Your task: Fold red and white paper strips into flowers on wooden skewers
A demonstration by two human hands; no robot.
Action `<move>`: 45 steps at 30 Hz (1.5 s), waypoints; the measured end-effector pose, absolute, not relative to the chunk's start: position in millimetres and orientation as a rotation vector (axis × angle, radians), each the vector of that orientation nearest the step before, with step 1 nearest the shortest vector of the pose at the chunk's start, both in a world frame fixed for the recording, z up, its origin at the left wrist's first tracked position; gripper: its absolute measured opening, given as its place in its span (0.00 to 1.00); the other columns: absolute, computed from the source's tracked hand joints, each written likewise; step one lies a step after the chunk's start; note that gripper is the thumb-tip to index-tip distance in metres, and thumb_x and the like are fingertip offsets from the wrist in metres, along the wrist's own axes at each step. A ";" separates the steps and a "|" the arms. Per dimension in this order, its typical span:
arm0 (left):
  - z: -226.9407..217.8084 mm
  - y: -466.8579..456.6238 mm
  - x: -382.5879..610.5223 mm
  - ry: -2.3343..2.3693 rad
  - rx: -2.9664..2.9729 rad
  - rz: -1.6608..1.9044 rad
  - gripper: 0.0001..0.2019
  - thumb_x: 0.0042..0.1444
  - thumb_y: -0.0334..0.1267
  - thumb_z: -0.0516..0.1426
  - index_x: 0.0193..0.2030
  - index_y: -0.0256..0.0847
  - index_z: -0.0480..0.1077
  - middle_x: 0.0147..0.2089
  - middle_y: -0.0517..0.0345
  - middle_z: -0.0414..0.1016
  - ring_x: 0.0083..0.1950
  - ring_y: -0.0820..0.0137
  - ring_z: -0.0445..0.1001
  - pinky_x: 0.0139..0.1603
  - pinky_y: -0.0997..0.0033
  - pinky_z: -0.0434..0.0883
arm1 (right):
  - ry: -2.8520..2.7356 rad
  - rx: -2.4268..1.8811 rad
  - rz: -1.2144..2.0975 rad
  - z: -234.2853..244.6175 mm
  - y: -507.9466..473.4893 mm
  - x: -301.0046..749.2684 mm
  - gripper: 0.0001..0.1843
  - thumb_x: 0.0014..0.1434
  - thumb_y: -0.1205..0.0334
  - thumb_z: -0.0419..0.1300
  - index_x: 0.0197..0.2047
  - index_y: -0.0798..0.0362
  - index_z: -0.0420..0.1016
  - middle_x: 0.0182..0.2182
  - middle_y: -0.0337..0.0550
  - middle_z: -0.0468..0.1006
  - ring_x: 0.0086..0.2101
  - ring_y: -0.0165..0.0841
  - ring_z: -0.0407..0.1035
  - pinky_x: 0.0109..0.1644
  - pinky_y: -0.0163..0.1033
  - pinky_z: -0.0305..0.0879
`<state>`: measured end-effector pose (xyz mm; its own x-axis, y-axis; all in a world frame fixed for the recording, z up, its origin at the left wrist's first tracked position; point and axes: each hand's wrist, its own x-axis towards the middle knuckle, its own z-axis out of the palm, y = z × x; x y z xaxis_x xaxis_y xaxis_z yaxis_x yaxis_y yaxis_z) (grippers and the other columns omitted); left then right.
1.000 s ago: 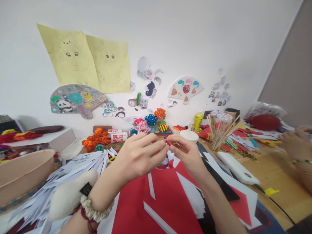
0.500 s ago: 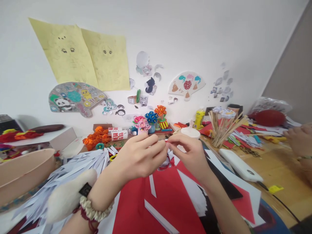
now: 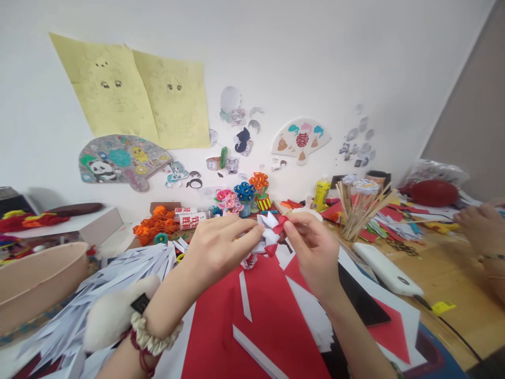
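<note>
A folded paper piece in white and red [image 3: 270, 222] is held up between my two hands, over a red sheet [image 3: 276, 316]. My left hand [image 3: 221, 245] closes its fingers on the white side of the piece. My right hand [image 3: 315, 245] pinches the red end between thumb and fingers. Just below the left fingers, a small red-and-white folded paper shape [image 3: 249, 261] is partly covered. Two white paper strips [image 3: 258, 350] lie on the red sheet. The left fingertips are partly hidden behind the paper.
Many white paper strips [image 3: 130, 268] heap at the left beside a beige basket [image 3: 43, 268]. At the right stand a bundle of wooden sticks [image 3: 361, 210] and a white power bank [image 3: 386, 268] with a cable. Another person's hand [image 3: 481, 229] is at the far right.
The folded paper has come up into view between my hands, its red end now visible. My right hand has turned and shifted slightly right. My left hand has moved a little left.
</note>
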<state>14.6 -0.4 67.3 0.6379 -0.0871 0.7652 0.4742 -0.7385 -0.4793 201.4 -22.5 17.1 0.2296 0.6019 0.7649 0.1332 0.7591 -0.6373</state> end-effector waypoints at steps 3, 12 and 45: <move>67.9 -0.8 12.9 -0.304 -2.148 -1.097 0.04 0.60 0.28 0.57 0.41 0.39 0.70 0.36 0.57 0.80 0.31 0.74 0.76 0.30 0.75 0.68 | -1.295 -0.687 0.295 15.1 -23.3 198.6 0.02 0.62 0.63 0.60 0.38 0.51 0.73 0.33 0.41 0.75 0.31 0.32 0.73 0.35 0.38 0.71; 70.8 -7.8 15.8 -0.205 -2.127 -1.073 0.06 0.62 0.26 0.54 0.43 0.37 0.70 0.34 0.57 0.81 0.31 0.74 0.78 0.28 0.77 0.70 | -1.350 -0.680 0.535 20.8 -20.3 206.1 0.09 0.60 0.57 0.63 0.44 0.48 0.78 0.38 0.43 0.79 0.38 0.34 0.74 0.42 0.39 0.73; 88.2 -12.4 11.3 -0.298 -3.067 -1.534 0.06 0.57 0.27 0.60 0.34 0.36 0.79 0.32 0.54 0.83 0.32 0.70 0.80 0.35 0.79 0.75 | -1.811 -0.776 1.625 95.7 -12.5 241.5 0.18 0.46 0.51 0.72 0.26 0.58 0.74 0.24 0.37 0.65 0.24 0.25 0.52 0.24 0.34 0.43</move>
